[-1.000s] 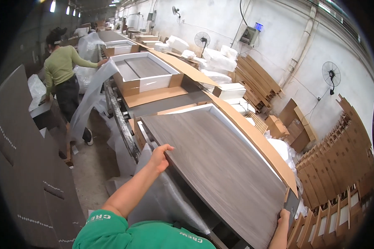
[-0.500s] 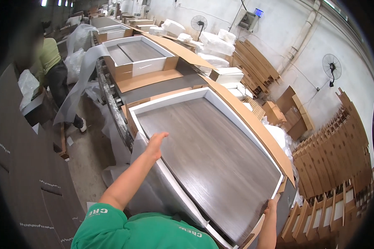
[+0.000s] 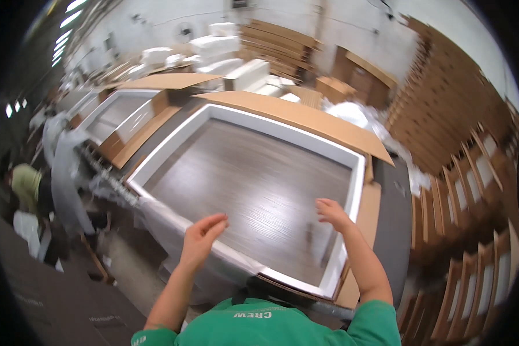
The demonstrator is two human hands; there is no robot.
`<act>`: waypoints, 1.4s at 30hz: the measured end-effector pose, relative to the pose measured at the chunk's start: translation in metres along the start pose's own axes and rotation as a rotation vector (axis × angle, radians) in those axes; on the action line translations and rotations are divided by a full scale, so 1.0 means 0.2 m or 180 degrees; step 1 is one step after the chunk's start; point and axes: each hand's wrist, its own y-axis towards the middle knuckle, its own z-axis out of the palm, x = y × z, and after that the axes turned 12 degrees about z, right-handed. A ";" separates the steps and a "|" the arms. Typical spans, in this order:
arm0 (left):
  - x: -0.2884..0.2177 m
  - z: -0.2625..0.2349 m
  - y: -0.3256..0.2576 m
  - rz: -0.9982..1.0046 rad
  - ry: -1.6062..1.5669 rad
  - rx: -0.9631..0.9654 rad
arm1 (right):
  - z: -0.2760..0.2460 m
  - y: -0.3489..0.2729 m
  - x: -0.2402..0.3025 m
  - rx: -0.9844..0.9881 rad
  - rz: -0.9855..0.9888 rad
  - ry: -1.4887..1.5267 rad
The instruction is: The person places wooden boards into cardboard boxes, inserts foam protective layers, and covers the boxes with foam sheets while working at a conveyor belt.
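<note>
In front of me lies a grey wood-grain panel (image 3: 242, 167) inside an open cardboard box, with a white foam border (image 3: 282, 130) around it. My left hand (image 3: 205, 237) hovers by the near foam edge, fingers loosely bent and holding nothing. Over the right part of the panel is my right hand (image 3: 333, 214), empty, its fingers stretched to the left. Translucent wrapping sheet (image 3: 179, 242) hangs over the near left side. Cardboard flaps (image 3: 305, 124) fold outward along the far and right sides.
A second open box (image 3: 121, 118) with a foam-edged panel stands farther left. A person (image 3: 26, 184) bends at the far left. Stacked cardboard (image 3: 438, 92) and slotted cardboard pieces (image 3: 467, 196) stand on the right. White foam blocks (image 3: 248, 78) lie behind.
My view has turned to the right. My right hand has left the box's near right edge and moved over the panel. The foam border now shows along the near side too.
</note>
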 end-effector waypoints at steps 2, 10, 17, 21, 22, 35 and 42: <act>0.01 0.11 -0.14 0.0138 0.0565 0.0319 | 0.14 -0.16 0.08 -0.0008 -0.0524 -0.1395; -0.03 0.41 -0.52 0.1055 0.1335 0.2107 | 0.01 -0.87 -0.18 0.0113 -0.1047 -0.1633; 0.04 0.51 -0.74 0.1988 0.1641 0.2696 | -0.11 -1.51 -0.70 -0.2852 -0.0787 0.0002; 0.10 0.46 -0.94 0.1774 0.1187 0.2937 | 0.08 -1.80 -0.91 -0.3289 -0.0691 -0.0721; 0.13 0.44 -1.00 0.1721 0.1184 0.2905 | 0.14 -1.83 -0.98 -0.3446 -0.1003 -0.1201; -0.33 0.51 -1.17 0.1766 0.0279 0.3460 | 0.55 -2.14 -1.21 -0.2212 -0.1166 -0.1865; -0.93 1.00 -1.41 0.2072 -0.1861 0.4623 | 0.24 -2.25 -1.37 -0.2418 -0.1220 -0.1957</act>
